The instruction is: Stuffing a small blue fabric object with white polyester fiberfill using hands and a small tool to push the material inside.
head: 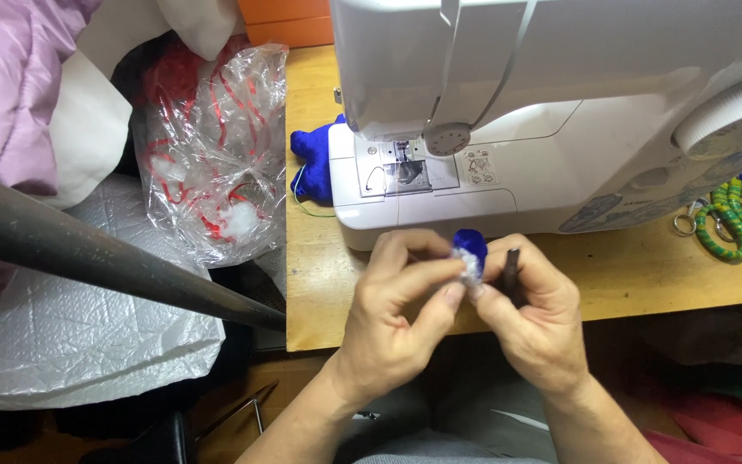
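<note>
From the head view, the left hand (397,301) is pinching a small blue fabric piece (470,245) with white stuffing showing, just near of the white sewing machine (560,112); the right hand (538,314) is closing on the same piece while gripping a thin dark tool (513,275); a blue fabric shape (313,163) is lying on the wooden table (319,283), left of the machine; a clear plastic bag (212,146) is sitting farther left.

Head view — steeply down, close
</note>
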